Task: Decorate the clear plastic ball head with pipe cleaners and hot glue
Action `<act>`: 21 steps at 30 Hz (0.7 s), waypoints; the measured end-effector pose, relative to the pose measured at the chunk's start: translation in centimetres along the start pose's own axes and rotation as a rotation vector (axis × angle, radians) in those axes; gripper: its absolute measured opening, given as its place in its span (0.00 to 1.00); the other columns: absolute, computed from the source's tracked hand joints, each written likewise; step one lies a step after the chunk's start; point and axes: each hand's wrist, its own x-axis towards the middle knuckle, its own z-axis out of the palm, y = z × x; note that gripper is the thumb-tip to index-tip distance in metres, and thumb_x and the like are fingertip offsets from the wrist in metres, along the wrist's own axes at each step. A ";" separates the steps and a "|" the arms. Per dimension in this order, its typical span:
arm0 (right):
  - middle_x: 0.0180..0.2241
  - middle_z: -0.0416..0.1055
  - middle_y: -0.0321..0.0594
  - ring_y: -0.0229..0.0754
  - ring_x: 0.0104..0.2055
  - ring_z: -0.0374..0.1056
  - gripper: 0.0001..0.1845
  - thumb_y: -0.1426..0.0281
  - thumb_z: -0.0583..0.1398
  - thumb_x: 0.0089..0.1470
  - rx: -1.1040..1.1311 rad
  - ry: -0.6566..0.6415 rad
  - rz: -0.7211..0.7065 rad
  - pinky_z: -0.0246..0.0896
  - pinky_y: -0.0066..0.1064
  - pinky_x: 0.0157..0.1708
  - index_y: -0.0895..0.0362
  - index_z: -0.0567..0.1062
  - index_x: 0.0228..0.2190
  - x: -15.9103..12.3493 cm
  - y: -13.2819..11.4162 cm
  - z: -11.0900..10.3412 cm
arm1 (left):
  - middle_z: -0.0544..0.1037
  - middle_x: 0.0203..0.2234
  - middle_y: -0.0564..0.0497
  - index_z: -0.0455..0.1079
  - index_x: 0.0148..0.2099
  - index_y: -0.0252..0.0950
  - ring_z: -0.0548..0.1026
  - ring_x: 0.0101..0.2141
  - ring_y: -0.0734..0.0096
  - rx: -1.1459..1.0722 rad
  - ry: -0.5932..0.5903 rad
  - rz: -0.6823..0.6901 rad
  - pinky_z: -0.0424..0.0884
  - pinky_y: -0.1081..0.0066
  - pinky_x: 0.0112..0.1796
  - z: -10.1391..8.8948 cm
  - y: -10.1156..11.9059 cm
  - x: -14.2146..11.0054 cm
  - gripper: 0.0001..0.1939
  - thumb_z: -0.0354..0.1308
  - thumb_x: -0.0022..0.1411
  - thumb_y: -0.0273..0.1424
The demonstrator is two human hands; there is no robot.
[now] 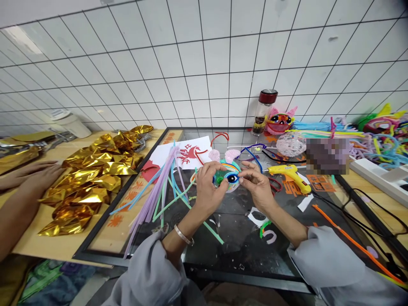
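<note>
My left hand (208, 187) and my right hand (259, 187) meet at a colourful pipe-cleaner animal head (236, 163) with pale pink ears. Between my fingertips sits a blue-rimmed eye (232, 179) with a black pupil, pinched at its left edge by the left hand and at its right edge by the right. Whether the eye is fixed to the head cannot be seen. Some green fuzzy material (219, 176) shows beside my left fingers. Right of my right hand lies a yellow hot glue gun (291, 176), its nozzle pointing toward that hand.
Purple, green and blue pipe cleaners (149, 197) lie left on the black-framed glass board (223, 221). Gold foil pieces (92, 170) and another person's hands (32, 180) are further left. A glass bottle (263, 112), a finished pink head (280, 121) and a power strip (379, 178) stand beyond.
</note>
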 end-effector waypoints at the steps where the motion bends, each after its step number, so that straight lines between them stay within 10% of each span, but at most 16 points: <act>1: 0.52 0.65 0.41 0.51 0.58 0.60 0.05 0.66 0.70 0.40 -0.004 -0.003 -0.006 0.59 0.41 0.51 0.50 0.80 0.25 0.0 0.0 0.0 | 0.75 0.43 0.49 0.69 0.40 0.40 0.71 0.50 0.60 0.004 -0.001 -0.005 0.63 0.59 0.52 0.0 0.0 0.0 0.11 0.57 0.52 0.23; 21: 0.49 0.68 0.42 0.49 0.56 0.63 0.07 0.67 0.67 0.45 -0.163 -0.001 -0.139 0.55 0.44 0.57 0.48 0.83 0.30 0.0 0.6 -0.3 | 0.75 0.42 0.49 0.71 0.36 0.39 0.71 0.49 0.61 0.008 -0.005 -0.018 0.63 0.61 0.50 -0.1 0.0 -0.1 0.09 0.59 0.52 0.22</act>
